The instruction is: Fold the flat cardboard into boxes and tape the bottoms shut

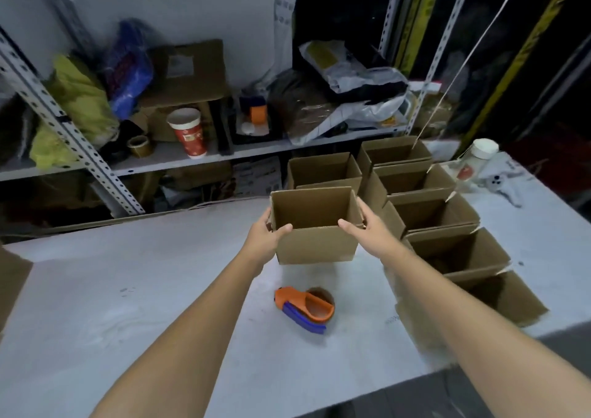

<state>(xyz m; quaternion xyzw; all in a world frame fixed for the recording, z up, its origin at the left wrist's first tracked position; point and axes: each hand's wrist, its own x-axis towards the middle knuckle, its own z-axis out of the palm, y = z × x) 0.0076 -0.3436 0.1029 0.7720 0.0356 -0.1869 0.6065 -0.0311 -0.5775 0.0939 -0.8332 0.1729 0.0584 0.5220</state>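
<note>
Nearest me, one tape dispenser (303, 307), orange and blue, lies on the white table (160, 305) between my two forearms, touching neither. Off at the near left edge, one brown sheet of flat cardboard (12, 277) pokes into view.

Just past the dispenser I've got one open-topped box (315, 245), upright, in both hands. My left hand (265, 230) wraps the left wall, thumb hooked over the near rim and fingers curled round the side. My right hand (363, 222) clamps the right wall the same way, thumb lying along the near rim. Whether its bottom touches the table, I can't tell.

To the right, a row of five boxes (457, 248) runs from near to far, packed side against side, all with open tops up. Directly behind the one I'm holding sits a single box (323, 170), beside the far end of that row. Seven boxes in all.

Far right stands one white-capped bottle (479, 162). Beyond the table, the metal shelf (192, 158) carries one red paper cup (188, 133) and one tape roll (139, 145) to its left.
</note>
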